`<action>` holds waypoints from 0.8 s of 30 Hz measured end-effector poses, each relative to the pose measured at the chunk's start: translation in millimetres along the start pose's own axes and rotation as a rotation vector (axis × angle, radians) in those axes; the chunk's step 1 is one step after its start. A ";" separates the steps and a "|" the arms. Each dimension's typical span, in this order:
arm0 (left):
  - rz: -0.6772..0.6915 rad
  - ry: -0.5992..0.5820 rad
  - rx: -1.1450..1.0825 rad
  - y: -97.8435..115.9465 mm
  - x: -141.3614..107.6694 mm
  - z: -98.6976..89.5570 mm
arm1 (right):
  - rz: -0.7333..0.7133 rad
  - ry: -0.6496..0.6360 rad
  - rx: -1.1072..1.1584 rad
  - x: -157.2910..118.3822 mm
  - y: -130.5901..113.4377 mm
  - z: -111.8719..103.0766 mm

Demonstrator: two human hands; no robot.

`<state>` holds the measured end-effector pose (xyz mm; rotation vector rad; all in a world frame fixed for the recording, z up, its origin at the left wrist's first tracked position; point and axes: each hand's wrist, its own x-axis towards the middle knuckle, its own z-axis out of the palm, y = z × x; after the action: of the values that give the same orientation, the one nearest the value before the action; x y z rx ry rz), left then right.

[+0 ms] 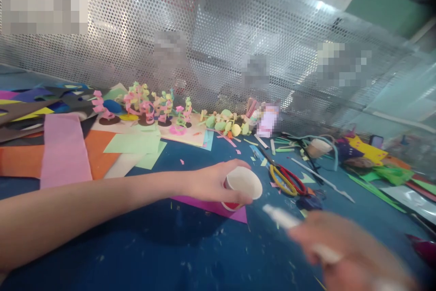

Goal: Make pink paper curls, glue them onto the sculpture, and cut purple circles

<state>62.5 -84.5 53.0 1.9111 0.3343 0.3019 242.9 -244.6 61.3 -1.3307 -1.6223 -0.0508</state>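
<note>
Fingers of my left hand [214,184] wrap around a paper cup [244,183], white inside with some red on its outer wall. The cup tilts slightly, its mouth facing me, over a magenta sheet of paper [209,207]. On the right, my right hand [354,250] is closed around a white tube with a narrow tip [282,217]; motion blurs both. The tip points at the cup and is apart from it. Scissors with yellow and red handles [288,180] lie just beyond the tube.
Paper-strip decorations [146,107] stand along the back left. Pink felt [64,150], orange sheets [98,150] and light green paper [134,143] lie at left. A perforated metal screen [211,46] rises behind. Another cup [318,147], a thin white stick [323,177] and scraps lie at right.
</note>
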 end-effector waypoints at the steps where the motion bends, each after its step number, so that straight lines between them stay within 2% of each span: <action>1: 0.005 -0.005 -0.015 -0.3 0.2 0.5 | -0.122 -0.084 -0.031 -8.5 -7.7 10.1; 2: 0.010 -0.010 -0.025 -0.2 0.1 0.9 | -0.387 -0.309 -0.150 -13.7 -13.9 21.7; 3: 0.013 -0.012 -0.029 0.2 0.0 1.2 | -0.528 -0.400 -0.272 -15.9 -18.3 33.5; 4: 0.015 -0.011 -0.030 0.8 -0.2 1.3 | -0.629 -0.429 -0.330 -15.6 -20.9 44.4; 6: 0.020 -0.004 -0.028 1.9 -0.6 1.3 | -0.733 -0.433 -0.405 -11.0 -20.8 60.6; 9: 0.041 0.001 -0.046 1.7 -0.3 1.6 | -0.783 -0.409 -0.465 -4.5 -14.4 70.9; 24: 0.037 -0.023 -0.077 -2.6 2.5 1.1 | -0.747 -0.374 -0.606 -4.4 -11.5 94.8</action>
<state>65.0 -83.7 50.4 1.8454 0.2685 0.3130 172.5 -197.7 16.5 -1.1137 -2.4818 -0.8412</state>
